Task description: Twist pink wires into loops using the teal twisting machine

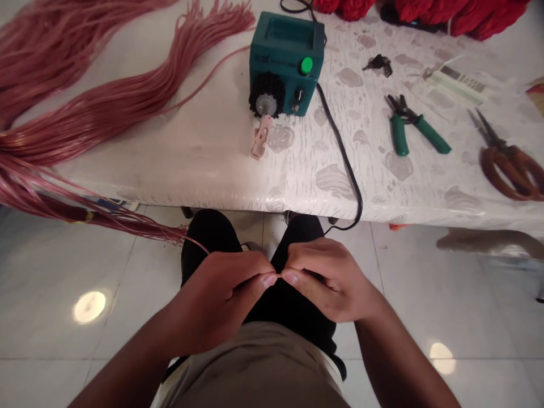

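Observation:
My left hand [229,289] is closed, its thumb and forefinger pinching a thin pinkish wire [198,243] above my lap. Opposite it, my right hand [325,277] pinches the same wire's end, with only a tiny stretch showing between the two thumbs. From behind my left hand the wire runs back to a big bundle of pink wires [106,127] that hangs over the table's left edge. Beyond my hands on the table stands a teal box-shaped machine [284,62] with a green button, a black toothed wheel and a pink clip on its shaft.
The table [204,170] has a patterned cover. On its right lie green-handled pliers [416,127], scissors [510,164], a key [378,63] and a pale device in plastic [461,82]. Red bundles [463,14] sit at the back. A black cord [340,136] loops over the front edge.

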{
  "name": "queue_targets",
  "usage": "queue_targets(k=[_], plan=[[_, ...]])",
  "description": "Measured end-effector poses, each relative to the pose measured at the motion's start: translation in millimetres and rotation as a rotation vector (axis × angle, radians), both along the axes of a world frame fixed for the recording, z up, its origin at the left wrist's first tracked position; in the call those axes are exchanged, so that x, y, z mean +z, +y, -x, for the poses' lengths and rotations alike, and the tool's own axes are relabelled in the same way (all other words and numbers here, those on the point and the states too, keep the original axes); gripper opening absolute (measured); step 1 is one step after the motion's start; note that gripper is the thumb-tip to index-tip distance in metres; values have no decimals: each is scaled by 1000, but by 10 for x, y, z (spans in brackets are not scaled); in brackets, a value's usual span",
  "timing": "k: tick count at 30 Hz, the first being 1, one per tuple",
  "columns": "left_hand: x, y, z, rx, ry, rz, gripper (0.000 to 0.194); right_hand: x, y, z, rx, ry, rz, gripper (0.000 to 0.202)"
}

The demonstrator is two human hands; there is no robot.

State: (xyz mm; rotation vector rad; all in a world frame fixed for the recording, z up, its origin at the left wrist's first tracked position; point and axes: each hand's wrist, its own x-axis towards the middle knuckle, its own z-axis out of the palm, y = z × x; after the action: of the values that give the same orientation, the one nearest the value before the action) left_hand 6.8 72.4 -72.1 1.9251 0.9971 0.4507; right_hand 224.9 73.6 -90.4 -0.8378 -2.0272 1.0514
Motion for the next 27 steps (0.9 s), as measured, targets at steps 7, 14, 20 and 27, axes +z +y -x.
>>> queue_targets(k=[7,14,20,27], plan=[[27,-11,0,13,-6,26,28,17,-9,6,2,30,8,28],[26,33,-44,59,17,60,26,-10,-4,8,-40,17,11,26],[33,25,-34,106,-17,-53,27,-14,12,40,-82,108,7,24],[44,67,-6,116,-10,-87,29,-7,92,80,-43,147,78,23]])
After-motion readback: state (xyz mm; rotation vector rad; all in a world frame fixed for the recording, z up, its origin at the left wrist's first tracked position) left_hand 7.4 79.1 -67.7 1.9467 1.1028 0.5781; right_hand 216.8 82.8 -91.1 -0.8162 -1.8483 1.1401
